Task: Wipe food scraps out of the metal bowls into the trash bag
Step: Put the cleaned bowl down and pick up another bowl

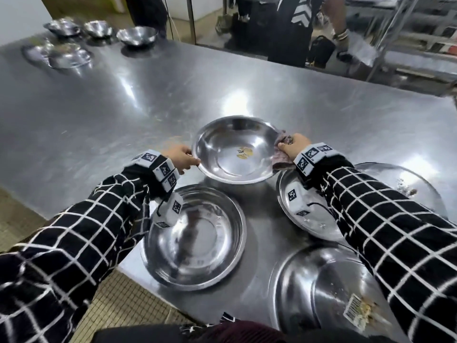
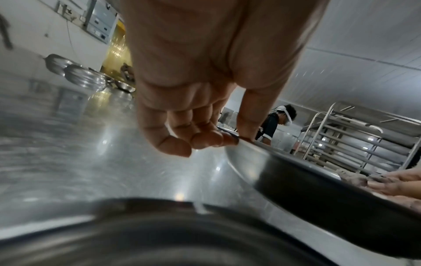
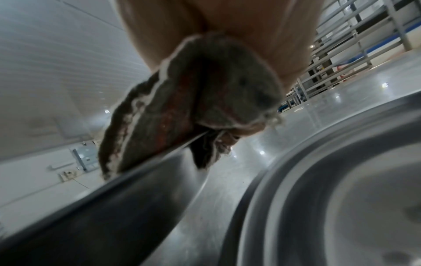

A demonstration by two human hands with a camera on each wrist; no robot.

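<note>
A wide stainless steel table [image 1: 173, 95] holds everything: a shallow metal bowl [image 1: 235, 149] with a small yellowish food scrap [image 1: 244, 153] at its centre sits near the table's front edge, ringed on its near side by four more bowls, of which the nearest right one [image 1: 329, 293] and the far right one [image 1: 405, 184] show scraps, so the wiping looks mostly still to do, and no trash bag is in view. The left hand [image 1: 181, 157] pinches the central bowl's left rim, and the right hand [image 1: 293, 146] clamps a stained cloth [image 1: 280, 158] against its right rim. Beyond the central bowl the tabletop lies open as far as five bowls [image 1: 103, 38] at the far left corner.
</note>
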